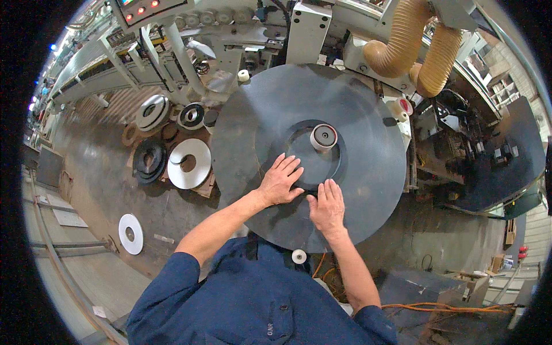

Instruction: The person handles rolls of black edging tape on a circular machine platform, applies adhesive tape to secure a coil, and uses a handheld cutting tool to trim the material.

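Note:
A large round dark grey disc (368, 190) lies in front of me, with a short cylindrical hub (324, 137) standing up from it. Around the hub, off-centre, sits a thin dark ring (343, 158), perhaps a coil of black band; its near edge runs beneath my fingers. My left hand (280, 180) rests flat at the ring's near left side, fingers spread and pointing away from me. Close by on the right, my right hand (328, 207) lies with its fingers stretched out and side by side at the near edge. Neither hand visibly grips anything.
White coils (190, 164) and black coils (149, 160) lie on the floor at left, with another white coil (131, 234) nearer. Tan ducting hoses (397, 49) hang at far right. A dark round table (512, 167) stands right. An orange cable (425, 307) runs across the lower right.

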A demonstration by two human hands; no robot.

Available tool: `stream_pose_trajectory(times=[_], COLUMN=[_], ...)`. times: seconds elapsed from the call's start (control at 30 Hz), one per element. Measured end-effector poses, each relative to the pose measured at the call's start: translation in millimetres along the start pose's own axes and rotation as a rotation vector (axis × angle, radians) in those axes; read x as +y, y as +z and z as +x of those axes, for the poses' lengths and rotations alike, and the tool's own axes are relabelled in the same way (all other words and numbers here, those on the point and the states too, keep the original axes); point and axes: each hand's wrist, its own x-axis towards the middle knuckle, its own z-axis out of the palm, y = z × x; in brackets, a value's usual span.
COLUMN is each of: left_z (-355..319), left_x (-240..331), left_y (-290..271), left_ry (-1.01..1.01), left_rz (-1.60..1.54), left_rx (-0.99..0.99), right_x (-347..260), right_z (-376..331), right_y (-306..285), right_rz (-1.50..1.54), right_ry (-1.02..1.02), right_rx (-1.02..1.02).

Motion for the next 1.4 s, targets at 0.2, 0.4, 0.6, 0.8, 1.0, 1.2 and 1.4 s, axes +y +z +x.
stream_pose_trajectory(times=[0.2,0.4,0.6,0.8,1.0,1.2,1.4], left_z=[-0.9,2.0,4.8,9.2,8.5,7.1,11.6], left_x=[-1.3,2.5,6.5,5.3,3.4,1.7,4.9], left_y=[-2.3,0.8,1.5,3.5,2.9,0.6,-2.6], left_ry=[0.008,-0.027,-0.066,-0.059,-0.038,-0.052,-0.053], left_rz=[0.001,0.029,0.041,0.038,0.024,0.012,-0.009], left_rx=[0.039,0.078,0.08,0.061,0.031,0.03,-0.012], right_x=[70.4,101.6,68.1,62.6,95.9,99.6,112.2], right_z=[44.7,46.5,24.3,24.5,47.2,71.0,80.1], right_y=[-28.7,-30.7,-11.9,-13.2,-30.9,-52.6,-42.7], right_rz=[-0.129,-0.084,0.028,0.082,0.025,-0.104,-0.112], right_ry=[-0.155,-0.301,-0.281,-0.166,-0.264,-0.381,-0.566], right_rx=[-0.102,-0.225,-0.084,-0.019,-0.139,-0.26,-0.327])
